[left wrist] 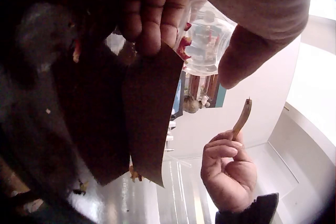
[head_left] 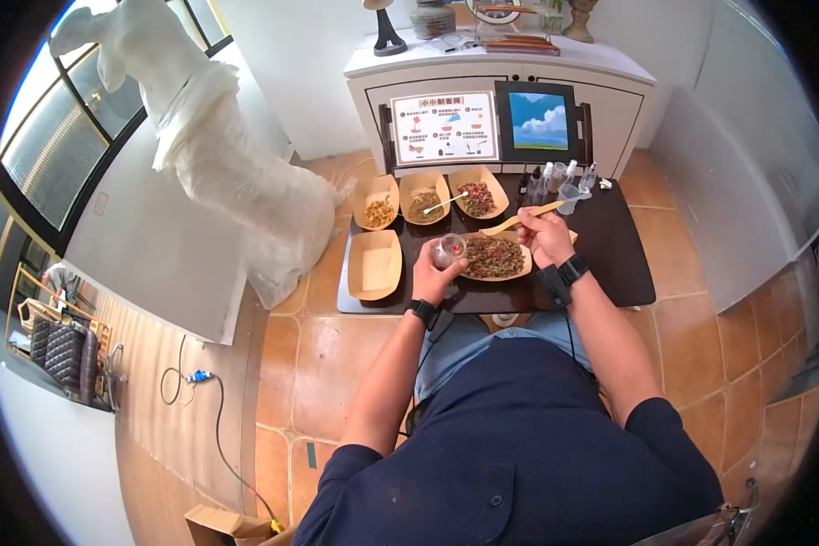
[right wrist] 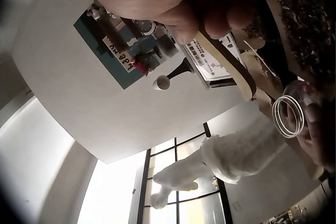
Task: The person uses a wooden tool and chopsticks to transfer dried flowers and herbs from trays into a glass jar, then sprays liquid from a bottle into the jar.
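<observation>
My left hand (head_left: 435, 278) holds a small clear jar (head_left: 449, 247) at the near edge of a paper tray. Red petal pieces (left wrist: 185, 45) show inside the jar in the left wrist view. Between the fingers of my right hand (head_left: 548, 240) is a wooden spoon (head_left: 524, 218), its broad end pointing left over the tray. Dark dried herb mix (head_left: 495, 260) with reddish bits fills that tray, below both hands. The right wrist view shows the spoon's curved end (right wrist: 242, 81) and, apart from it, the jar's round rim (right wrist: 287, 116).
Behind stand paper trays of yellow dried flowers (head_left: 379, 213), brownish herbs with a white stick (head_left: 444, 203), and red petals (head_left: 479, 202). A bare-bottomed tray (head_left: 375, 266) lies left. Several small bottles (head_left: 557, 173) and a plastic cup (head_left: 570, 198) stand back right, near an instruction sheet (head_left: 446, 127).
</observation>
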The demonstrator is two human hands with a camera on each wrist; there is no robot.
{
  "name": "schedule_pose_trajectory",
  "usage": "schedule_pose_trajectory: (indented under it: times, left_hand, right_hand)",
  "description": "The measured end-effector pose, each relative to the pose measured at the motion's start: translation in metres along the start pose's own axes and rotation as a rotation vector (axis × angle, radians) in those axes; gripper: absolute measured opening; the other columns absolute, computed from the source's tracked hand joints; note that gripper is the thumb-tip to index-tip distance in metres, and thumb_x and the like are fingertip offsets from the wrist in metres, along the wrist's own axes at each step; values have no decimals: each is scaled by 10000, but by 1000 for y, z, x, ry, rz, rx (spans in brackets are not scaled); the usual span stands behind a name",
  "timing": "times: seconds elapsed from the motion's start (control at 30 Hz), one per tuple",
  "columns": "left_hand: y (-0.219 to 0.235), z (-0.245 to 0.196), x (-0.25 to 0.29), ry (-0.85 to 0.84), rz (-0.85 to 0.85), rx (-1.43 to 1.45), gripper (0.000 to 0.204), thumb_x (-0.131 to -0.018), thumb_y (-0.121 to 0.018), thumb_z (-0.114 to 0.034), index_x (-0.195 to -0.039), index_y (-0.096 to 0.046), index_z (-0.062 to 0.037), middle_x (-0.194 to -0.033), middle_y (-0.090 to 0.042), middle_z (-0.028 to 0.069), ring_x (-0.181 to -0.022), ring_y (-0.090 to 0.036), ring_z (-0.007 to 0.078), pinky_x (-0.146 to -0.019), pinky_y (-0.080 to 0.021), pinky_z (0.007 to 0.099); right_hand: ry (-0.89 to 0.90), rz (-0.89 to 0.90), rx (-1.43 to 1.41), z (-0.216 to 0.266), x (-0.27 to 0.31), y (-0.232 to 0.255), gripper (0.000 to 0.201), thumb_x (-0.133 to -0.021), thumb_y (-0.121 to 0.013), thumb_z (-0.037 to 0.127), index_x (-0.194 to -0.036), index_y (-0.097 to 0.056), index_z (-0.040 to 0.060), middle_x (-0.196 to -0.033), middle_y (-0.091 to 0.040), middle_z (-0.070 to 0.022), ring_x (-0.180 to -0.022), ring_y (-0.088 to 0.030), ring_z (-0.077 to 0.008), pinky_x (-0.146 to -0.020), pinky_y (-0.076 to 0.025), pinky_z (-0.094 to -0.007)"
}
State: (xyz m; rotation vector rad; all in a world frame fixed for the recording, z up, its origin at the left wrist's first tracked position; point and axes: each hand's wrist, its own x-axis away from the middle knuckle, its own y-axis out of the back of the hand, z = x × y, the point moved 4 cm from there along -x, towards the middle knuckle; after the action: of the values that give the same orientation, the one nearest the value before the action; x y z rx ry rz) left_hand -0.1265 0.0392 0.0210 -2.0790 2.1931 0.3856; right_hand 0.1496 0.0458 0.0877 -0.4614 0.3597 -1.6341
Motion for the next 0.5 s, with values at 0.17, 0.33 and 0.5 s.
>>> schedule_pose_trajectory:
  times: [0.17, 0.33, 0.5]
  left_hand:
    - [-1, 3, 0, -6, -1, -18, 718, -829, -954, -253, -1400, -595, -6, -1244, -733, 97, -1106, -715, 171, -971, -578, 337]
    - [-4, 2, 1, 13, 13, 80, 703, -835, -957, -215, -1394, -589, -2, -1245, -730, 104, -1106, -716, 166, -963, -581, 333]
    - [-3, 3, 0, 2, 8, 67, 690, -842, -952, -201, -1389, -585, 5, -1229, -734, 105, -1088, -719, 168, -954, -584, 331]
  right_hand:
    - [13, 34, -14, -6, -2, -12, 130, -1044, -762, 161, -1104, -731, 50, -857, -704, -9, -714, -668, -117, -635, -556, -286]
    - [26, 62, -1, -5, 3, -34, 128, -1042, -770, 178, -1071, -744, 56, -850, -713, -15, -708, -669, -115, -634, -556, -285]
    - [35, 88, 55, -11, -1, -43, 174, -1030, -795, 219, -1080, -751, 59, -854, -721, -16, -702, -670, -112, -628, -558, -282]
